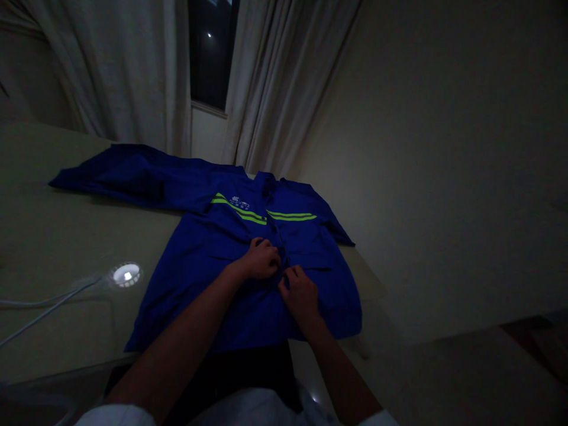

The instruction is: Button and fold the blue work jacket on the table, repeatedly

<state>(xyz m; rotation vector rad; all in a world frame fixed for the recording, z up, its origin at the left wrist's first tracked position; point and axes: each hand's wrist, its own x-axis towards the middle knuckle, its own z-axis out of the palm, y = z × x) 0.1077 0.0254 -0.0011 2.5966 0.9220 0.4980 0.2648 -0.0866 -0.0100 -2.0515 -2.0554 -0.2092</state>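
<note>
On the desk [53,236], left hand [261,259] and right hand [299,293] each pinch the blue jacket [213,260] at its opening; edges should lie aligned.

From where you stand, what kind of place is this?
Probably a room in a home, at night: white curtains frame a dark window, and a blue jacket lies flat on a table, left hand and right hand at its front.

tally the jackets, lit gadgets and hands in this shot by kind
blue jacket: 1
round lit device: 1
hands: 2 (left hand, right hand, both gripping the jacket's front)
total: 4
</note>
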